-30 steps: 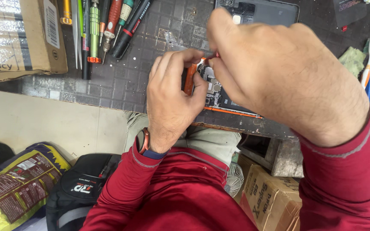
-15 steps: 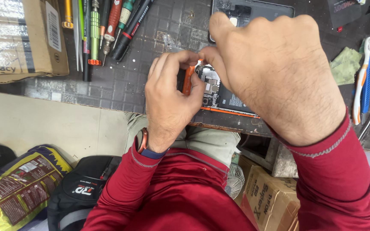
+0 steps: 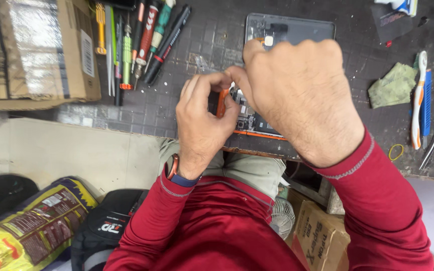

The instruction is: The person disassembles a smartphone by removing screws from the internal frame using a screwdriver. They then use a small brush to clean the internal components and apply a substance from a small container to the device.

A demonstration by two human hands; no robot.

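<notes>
On the bench mat (image 3: 187,108), both my left hand (image 3: 204,123) and right hand (image 3: 297,100) pinch the orange-framed phone (image 3: 249,123), lying crosswise.

Opened orange-edged phone (image 3: 249,120), circuitry exposed, flat at the dark mat's near edge, mostly covered

Screwdrivers (image 3: 146,40) and a cardboard box (image 3: 41,50) crowd the mat's (image 3: 187,108) left; brushes (image 3: 420,98) hem its right.

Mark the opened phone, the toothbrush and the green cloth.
opened phone (image 3: 257,123): head view, exposed board near its lower edge.
toothbrush (image 3: 418,108): head view, mid-handle.
green cloth (image 3: 392,85): head view, centre of the cloth.
</notes>
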